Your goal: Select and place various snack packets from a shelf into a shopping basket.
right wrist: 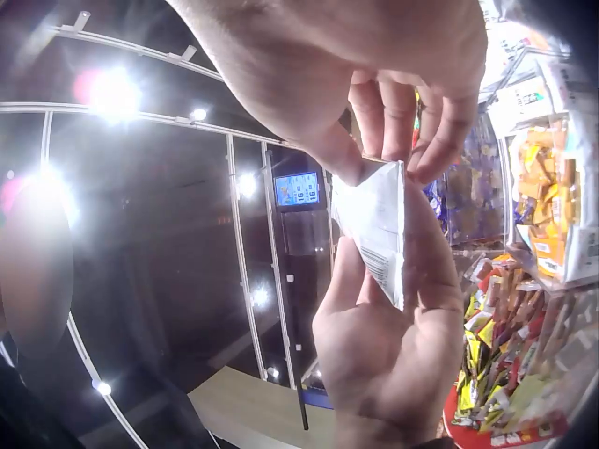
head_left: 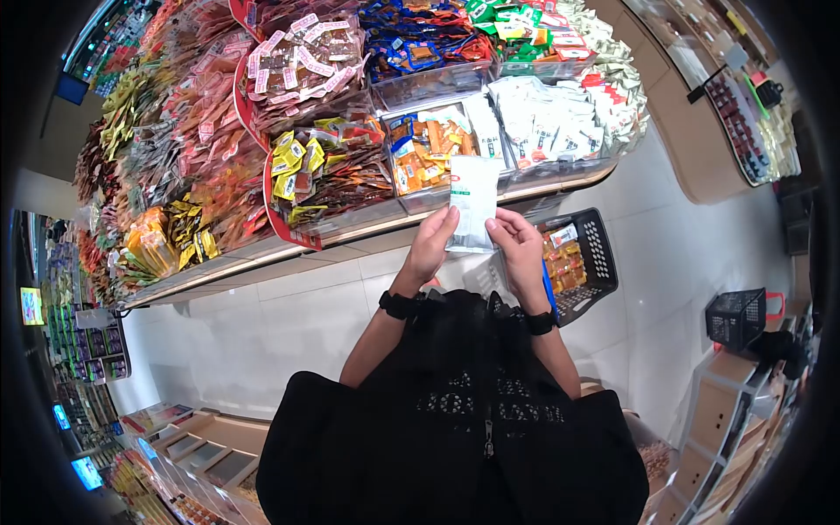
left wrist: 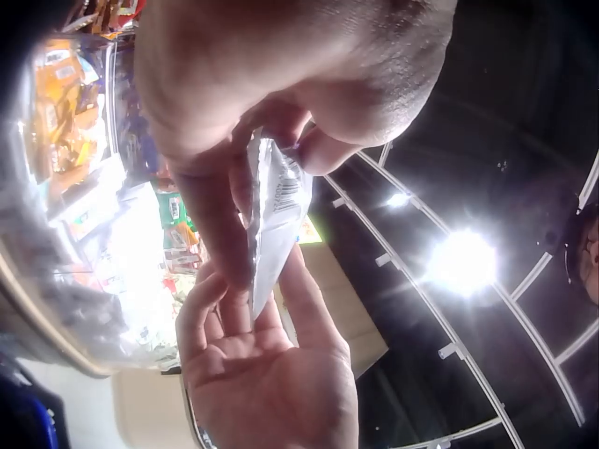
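A white packet (head_left: 473, 203) with green and red print is held up between both hands in the head view. My left hand (head_left: 430, 242) pinches its lower left edge, thumb on the face. My right hand (head_left: 520, 248) grips the lower right edge, its thumb also on the near face. The left wrist view shows the packet (left wrist: 277, 220) edge-on, with the left hand (left wrist: 290, 75) above it and the right hand (left wrist: 271, 374) below. In the right wrist view a barcode shows on the packet (right wrist: 374, 224), under the right hand (right wrist: 346, 65).
Ahead stands a tiered display of packaged snacks (head_left: 433, 144) with clear bins. Below the right forearm is a dark shopping basket (head_left: 598, 254) holding orange packets. Another black basket (head_left: 735, 319) sits farther right on the tiled floor (head_left: 324, 306).
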Motion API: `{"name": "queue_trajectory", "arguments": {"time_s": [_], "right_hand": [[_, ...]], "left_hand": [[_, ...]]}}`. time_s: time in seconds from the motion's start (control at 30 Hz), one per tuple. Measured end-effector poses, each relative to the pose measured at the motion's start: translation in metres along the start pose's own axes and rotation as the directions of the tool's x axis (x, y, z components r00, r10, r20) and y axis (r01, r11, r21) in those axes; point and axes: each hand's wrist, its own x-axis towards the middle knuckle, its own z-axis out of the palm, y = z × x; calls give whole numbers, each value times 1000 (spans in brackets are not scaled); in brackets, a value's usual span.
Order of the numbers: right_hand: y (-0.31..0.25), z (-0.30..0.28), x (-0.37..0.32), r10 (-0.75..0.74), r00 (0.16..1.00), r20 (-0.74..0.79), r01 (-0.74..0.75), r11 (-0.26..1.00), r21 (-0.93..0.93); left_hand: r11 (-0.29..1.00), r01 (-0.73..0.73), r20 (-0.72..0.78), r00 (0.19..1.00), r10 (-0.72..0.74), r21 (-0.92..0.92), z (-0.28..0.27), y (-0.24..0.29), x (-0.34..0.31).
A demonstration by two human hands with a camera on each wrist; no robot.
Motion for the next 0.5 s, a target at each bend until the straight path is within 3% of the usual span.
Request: {"name": "queue_trajectory", "arguments": {"time_s": [0.5], "right_hand": [[-17,-10,-10,-27,999,-28,26,1000,-14]], "left_hand": [[998,-6,79,997,2,63,14,-3,5]]}}
